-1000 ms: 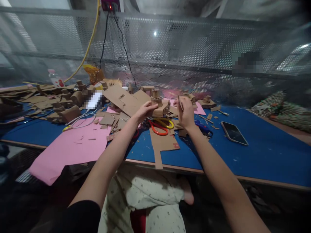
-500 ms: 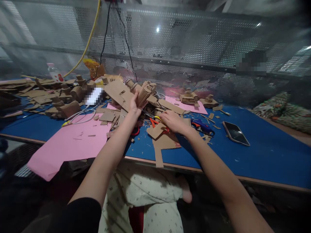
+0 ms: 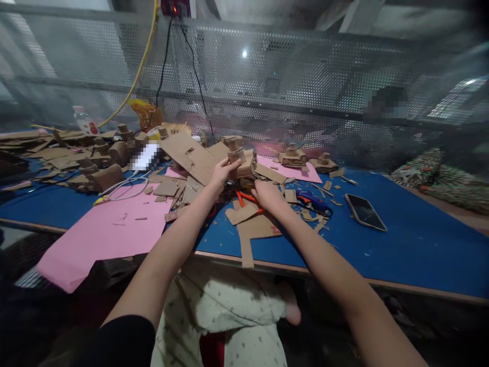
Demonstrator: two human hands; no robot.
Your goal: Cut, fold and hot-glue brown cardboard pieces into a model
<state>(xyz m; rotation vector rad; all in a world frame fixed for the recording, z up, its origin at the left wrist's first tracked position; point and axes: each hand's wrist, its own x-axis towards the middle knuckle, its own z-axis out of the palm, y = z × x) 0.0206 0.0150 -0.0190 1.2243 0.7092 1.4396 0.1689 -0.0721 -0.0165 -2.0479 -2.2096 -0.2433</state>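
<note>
My left hand (image 3: 221, 173) is closed around a small cardboard model (image 3: 242, 165), its round turret-like piece pointing up. The model is held above the cluttered middle of the table. My right hand (image 3: 266, 194) is closed just below and to the right of it, around a yellow-handled knife that is almost fully hidden now. Red-handled pliers (image 3: 240, 199) lie beneath the hands, partly covered by a cardboard scrap (image 3: 241, 213). A large slotted cardboard sheet (image 3: 187, 155) leans behind my left hand.
Pink paper (image 3: 110, 219) hangs over the front edge of the blue table (image 3: 412, 255). A blue glue gun (image 3: 313, 202) and a phone (image 3: 365, 211) lie to the right. Similar cardboard models (image 3: 292, 155) stand at the back and left. A white cable (image 3: 130, 184) loops at the left.
The cardboard model has been turned from tilted to turret-up and shifted slightly right. My right hand has come closer under it, and the knife blade that showed before is hidden.
</note>
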